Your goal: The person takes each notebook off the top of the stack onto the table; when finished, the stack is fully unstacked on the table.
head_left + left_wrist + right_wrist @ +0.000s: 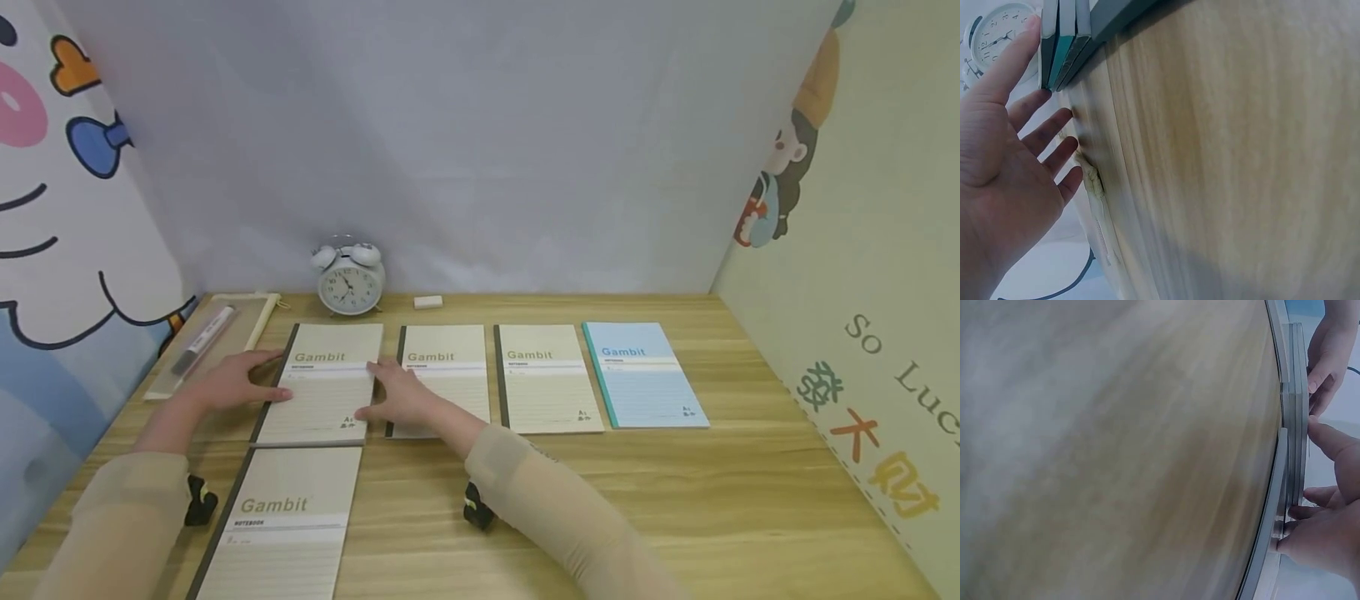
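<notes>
I've got left hand [231, 382] and right hand [406, 395] spread wide, touching both sides of stacked notebooks [324, 392] left of frame centre!

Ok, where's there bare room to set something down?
Bare table lies right of and in front of the blue notebook. A narrower patch separates the right sleeve from the nearest notebook. Crowded: back left, around the pouch, alarm clock and notebook stack.

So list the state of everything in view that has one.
Notebook stack, closed
Left hand, touching stack
Right hand, touching stack
Notebook beside stack, closed
Blue notebook, closed
Notebook beside blue one, closed
Near notebook, closed
Alarm clock, upright
White block, lying flat
Pouch, lying flat
Marker, lying down
</notes>
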Demonstrator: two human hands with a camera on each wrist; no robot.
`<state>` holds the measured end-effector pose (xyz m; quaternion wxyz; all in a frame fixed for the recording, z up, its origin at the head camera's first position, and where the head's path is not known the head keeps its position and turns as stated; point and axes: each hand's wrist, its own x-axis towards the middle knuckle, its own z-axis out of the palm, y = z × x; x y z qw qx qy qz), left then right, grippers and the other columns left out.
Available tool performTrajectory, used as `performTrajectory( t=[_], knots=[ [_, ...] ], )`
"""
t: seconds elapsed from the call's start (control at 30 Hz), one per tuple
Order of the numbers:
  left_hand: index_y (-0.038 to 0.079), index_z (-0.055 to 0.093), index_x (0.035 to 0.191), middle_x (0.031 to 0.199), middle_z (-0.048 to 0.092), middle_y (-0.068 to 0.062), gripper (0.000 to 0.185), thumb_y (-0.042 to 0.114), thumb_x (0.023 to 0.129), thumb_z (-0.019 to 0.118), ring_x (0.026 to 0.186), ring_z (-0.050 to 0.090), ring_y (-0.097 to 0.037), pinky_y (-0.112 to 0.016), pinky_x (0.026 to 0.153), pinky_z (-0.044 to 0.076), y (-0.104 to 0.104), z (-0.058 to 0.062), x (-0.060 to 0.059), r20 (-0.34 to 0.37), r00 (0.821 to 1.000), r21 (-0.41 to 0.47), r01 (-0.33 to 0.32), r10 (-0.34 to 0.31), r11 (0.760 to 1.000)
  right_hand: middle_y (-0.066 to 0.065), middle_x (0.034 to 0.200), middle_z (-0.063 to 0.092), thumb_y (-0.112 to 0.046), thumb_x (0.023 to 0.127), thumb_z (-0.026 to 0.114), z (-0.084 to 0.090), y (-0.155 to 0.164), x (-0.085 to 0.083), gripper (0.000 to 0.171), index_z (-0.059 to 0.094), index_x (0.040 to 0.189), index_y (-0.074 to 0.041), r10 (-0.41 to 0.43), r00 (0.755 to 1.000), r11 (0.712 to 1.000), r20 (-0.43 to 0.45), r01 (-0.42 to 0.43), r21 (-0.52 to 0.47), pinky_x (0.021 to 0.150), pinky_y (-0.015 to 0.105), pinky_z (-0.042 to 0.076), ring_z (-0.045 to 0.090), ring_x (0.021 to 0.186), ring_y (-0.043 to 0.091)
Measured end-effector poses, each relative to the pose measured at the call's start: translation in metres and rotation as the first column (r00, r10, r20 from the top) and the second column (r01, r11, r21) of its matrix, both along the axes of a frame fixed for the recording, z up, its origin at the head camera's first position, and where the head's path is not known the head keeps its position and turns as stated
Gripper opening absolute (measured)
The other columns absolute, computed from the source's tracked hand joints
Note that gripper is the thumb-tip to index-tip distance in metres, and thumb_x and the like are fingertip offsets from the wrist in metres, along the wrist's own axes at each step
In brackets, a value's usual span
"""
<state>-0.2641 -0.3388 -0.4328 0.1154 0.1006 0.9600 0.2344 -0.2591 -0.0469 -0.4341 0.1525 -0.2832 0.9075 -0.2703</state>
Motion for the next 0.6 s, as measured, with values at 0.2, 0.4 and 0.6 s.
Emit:
performTrajectory(
  t=[0.2,0.4,0.6],
  knots=[
    [-0.007,0.026,0.144,0.145,0.024,-0.035,0.102,0.052,0.076,0.072,0.132,0.02,-0.054,-0.064,0.104,0.021,0.0,0.001,0.0011,-0.007,1.0,0.042,0.0,0.0,0.999,0.012,0.155,0.023,-0.041,0.084,0.069,-0.0011,-0.0004,-0.0009,0.082,0.029,0.148,-0.009,-0.018,1.0,1.0,0.024,0.018,-0.021,0.117,0.04,0.012,0.023,0.142,0.023],
    [-0.007,0.026,0.145,0.144,0.03,-0.034,0.099,0.051,0.078,0.071,0.131,0.025,-0.052,-0.063,0.103,0.025,0.0012,0.0053,0.0014,-0.038,0.999,0.082,0.0,0.003,0.997,0.012,0.153,0.026,-0.034,0.083,0.073,-0.0022,0.0007,-0.001,0.08,0.033,0.147,-0.01,-0.039,0.998,0.995,0.052,0.044,-0.092,0.115,0.035,0.021,0.027,0.14,0.024],
    [-0.004,0.028,0.146,0.13,0.047,-0.031,0.087,0.045,0.085,0.067,0.122,0.041,-0.048,-0.061,0.096,0.036,0.0048,0.0097,0.0002,-0.095,0.995,0.113,0.012,-0.002,0.993,0.011,0.154,0.026,-0.026,0.083,0.073,-0.0013,0.0059,-0.0045,0.076,0.034,0.147,-0.011,-0.082,0.994,0.983,0.066,0.092,-0.158,0.113,0.032,0.025,0.026,0.141,0.024]
  ],
)
